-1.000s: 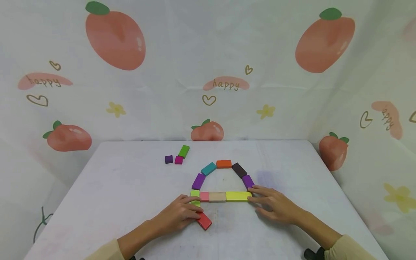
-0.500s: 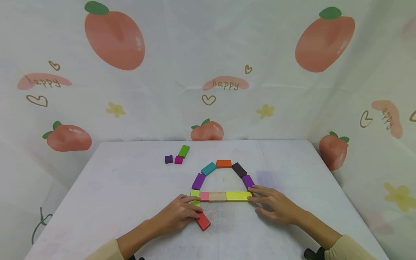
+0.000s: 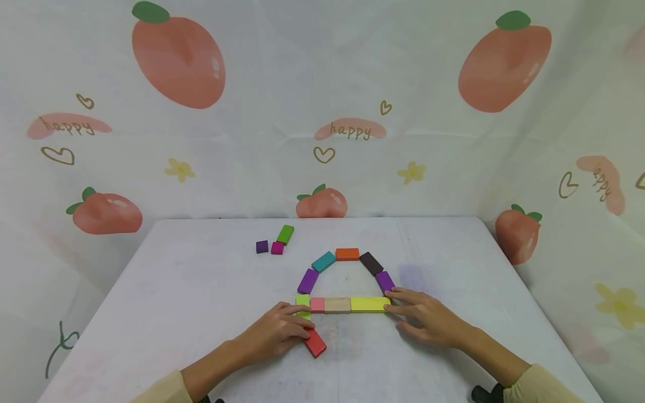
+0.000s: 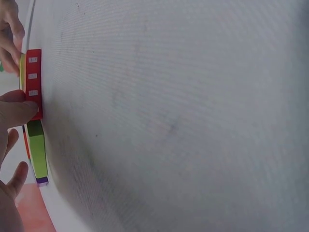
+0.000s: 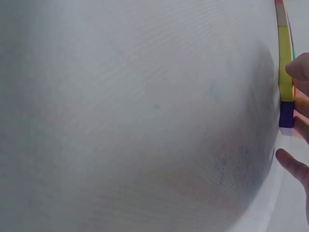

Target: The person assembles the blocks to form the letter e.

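My left hand [image 3: 279,329] pinches the upper end of a red block [image 3: 316,343] with thumb and a finger, the thumb lying on its side in the left wrist view. One finger of that hand reaches over a lime green block [image 3: 303,301], which the red block meets at an angle. From the lime block runs a row of a pink block [image 3: 317,305], a beige block [image 3: 337,305] and a yellow block [image 3: 369,304]. At the row's right end my right hand [image 3: 425,317] rests its spread fingers on the yellow block and the lower end of a purple block [image 3: 385,281].
Above the row arch another purple block [image 3: 308,281], a teal block [image 3: 323,262], an orange block [image 3: 347,254] and a dark brown block [image 3: 371,263]. Farther back left lie a green block [image 3: 285,234], a magenta block [image 3: 277,248] and a dark purple block [image 3: 262,247] on the white table [image 3: 201,280].
The red block has shifted slightly left at its free lower end, turning a little. Both hands look still, and the other blocks have not moved.
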Available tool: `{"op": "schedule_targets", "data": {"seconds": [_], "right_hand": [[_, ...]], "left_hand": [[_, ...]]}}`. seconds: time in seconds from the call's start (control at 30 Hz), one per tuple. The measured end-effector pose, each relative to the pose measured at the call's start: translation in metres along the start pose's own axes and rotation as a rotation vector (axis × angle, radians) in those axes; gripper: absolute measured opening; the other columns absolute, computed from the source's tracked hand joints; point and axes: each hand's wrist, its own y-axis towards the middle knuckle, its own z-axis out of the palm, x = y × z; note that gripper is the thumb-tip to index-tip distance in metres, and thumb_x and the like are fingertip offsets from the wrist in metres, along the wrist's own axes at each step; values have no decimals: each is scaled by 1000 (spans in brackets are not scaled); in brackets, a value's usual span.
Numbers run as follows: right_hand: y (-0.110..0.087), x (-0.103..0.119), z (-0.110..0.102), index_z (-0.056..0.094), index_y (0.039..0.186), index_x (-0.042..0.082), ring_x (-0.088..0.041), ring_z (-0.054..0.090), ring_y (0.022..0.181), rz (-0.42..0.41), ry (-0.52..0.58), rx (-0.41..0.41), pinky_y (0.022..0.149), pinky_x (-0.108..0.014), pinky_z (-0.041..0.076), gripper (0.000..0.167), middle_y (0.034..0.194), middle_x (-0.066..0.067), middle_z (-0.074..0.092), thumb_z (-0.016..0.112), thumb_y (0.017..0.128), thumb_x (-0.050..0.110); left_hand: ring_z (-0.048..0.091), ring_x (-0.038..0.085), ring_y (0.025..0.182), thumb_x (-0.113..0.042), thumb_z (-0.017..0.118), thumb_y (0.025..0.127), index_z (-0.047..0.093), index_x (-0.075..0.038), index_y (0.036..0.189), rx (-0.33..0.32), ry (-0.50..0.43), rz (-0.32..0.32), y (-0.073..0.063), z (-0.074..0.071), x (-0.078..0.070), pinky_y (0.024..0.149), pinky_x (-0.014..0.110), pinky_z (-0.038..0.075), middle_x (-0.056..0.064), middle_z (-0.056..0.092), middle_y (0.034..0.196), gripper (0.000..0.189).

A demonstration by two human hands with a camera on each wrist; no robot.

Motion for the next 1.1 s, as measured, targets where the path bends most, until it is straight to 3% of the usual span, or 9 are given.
{"op": "schedule_targets", "data": {"seconds": [0.43,0.6,0.73,0.9,1.1], "right_hand": [[0,-1,1,71,126,20,-31,50,133,1,3,1,94,-54,51,40,143,-7,57,76,86,22],[0,-1,1,71,125,21,-31,51,133,5,5,4,94,-54,51,39,143,-6,57,76,86,23],[0,-1,1,71,125,20,-31,50,133,5,1,7,95,-54,51,39,143,-6,57,75,86,23],[0,-1,0,71,126,20,-31,50,133,-1,0,4,94,-54,51,40,143,-6,57,76,86,23],[0,-2,0,71,126,21,-31,50,133,-1,-3,5,94,-54,51,39,143,-6,57,75,87,24]], "left_hand": [[58,20,124,-15,78,87,80,-17,106,4,-4,-6,1,-1,-1,97,38,49,-7,73,114,19],[58,18,123,-18,77,88,78,-17,112,17,10,5,1,-5,-1,97,39,49,-8,72,115,24],[61,16,120,-22,78,87,76,-16,115,-34,5,2,3,-12,3,96,41,52,-7,72,115,30],[66,15,111,-18,82,82,76,-13,113,-180,-5,-111,10,-25,14,92,41,55,-4,73,113,32],[68,22,107,-11,81,83,73,-7,117,-361,-14,-368,28,-33,39,91,45,55,4,74,110,35]]}}
